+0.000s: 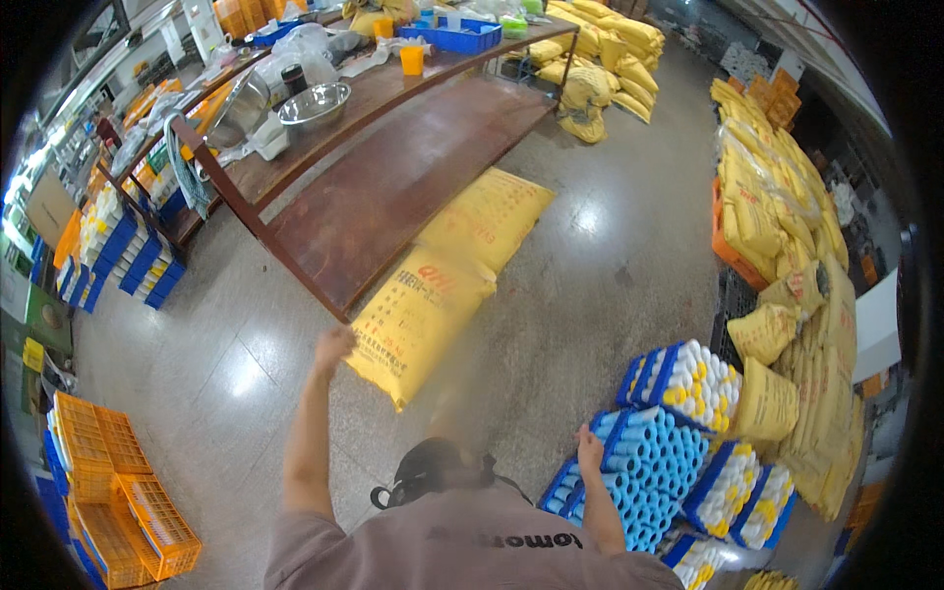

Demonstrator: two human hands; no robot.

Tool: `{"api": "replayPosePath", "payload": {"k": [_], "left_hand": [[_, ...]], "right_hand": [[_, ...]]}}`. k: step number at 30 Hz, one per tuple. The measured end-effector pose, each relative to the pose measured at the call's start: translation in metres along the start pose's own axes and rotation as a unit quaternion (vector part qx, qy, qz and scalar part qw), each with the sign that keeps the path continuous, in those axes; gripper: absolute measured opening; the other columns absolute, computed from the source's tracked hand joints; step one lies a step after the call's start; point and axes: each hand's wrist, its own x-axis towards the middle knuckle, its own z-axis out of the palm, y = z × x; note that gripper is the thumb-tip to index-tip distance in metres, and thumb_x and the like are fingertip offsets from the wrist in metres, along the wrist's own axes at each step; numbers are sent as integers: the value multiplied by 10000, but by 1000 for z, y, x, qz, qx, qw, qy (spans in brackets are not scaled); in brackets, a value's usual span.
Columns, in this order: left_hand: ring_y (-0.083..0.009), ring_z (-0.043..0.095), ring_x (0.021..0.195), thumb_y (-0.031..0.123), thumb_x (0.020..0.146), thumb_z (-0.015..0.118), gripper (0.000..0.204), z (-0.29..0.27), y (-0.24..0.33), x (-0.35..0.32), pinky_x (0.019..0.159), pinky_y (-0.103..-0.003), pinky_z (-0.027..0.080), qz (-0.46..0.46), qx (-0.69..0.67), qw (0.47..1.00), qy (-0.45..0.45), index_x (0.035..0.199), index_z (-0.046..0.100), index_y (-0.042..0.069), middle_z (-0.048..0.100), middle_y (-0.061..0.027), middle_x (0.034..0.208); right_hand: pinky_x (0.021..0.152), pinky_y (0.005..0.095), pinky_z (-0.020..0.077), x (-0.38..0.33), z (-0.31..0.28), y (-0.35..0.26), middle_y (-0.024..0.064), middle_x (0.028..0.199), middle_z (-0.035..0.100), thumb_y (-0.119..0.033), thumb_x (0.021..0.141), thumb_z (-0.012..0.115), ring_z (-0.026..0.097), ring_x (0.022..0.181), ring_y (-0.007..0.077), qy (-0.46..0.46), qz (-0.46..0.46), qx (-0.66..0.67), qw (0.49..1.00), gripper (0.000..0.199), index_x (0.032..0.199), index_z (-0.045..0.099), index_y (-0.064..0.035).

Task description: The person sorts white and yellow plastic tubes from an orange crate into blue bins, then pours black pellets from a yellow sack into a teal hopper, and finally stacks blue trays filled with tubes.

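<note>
My left hand is closed in a fist beside the front corner of the brown metal-framed table. The near yellow sack, flat and printed in red and black, lies right next to that hand. Whether my fingers grip the sack's edge or the table corner cannot be made out. Behind it, a second yellow sack lies along the table's side. My right hand hangs apart from the sacks, fingers curled with nothing visible in them. Below and beside it are blue crates of light-blue cylinders.
More crates hold white and yellow bottles. Yellow sacks are piled along the right side, and others at the back. Orange crates stand at lower left. A metal bowl sits on the table's upper level.
</note>
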Motion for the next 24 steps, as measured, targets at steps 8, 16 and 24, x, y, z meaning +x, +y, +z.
{"api": "replayPosePath", "payload": {"k": [8,16,24], "left_hand": [[-238,637,800,322,995,523,361,-69,258,362,708,-364,518,86,-194,966,147,1111,641,1,693,-106,921],[-323,605,1118,316,936,635,533,-78,333,531,939,-440,496,138,457,813,333,1347,525,-6,582,-200,1311],[-295,644,964,196,899,624,348,179,329,487,832,-411,515,409,407,730,366,1192,619,8,654,-156,1096]], "right_hand": [[720,430,491,169,42,-139,182,865,690,-460,960,516,644,773,320,-179,47,-45,982,500,1037,682,5],[692,471,513,199,6,-146,178,825,702,-423,915,546,672,804,353,-83,128,-157,976,396,912,710,-62],[747,487,525,287,1,-98,171,1066,689,-397,904,545,663,920,362,-261,282,-9,923,354,1081,661,-114]]}}
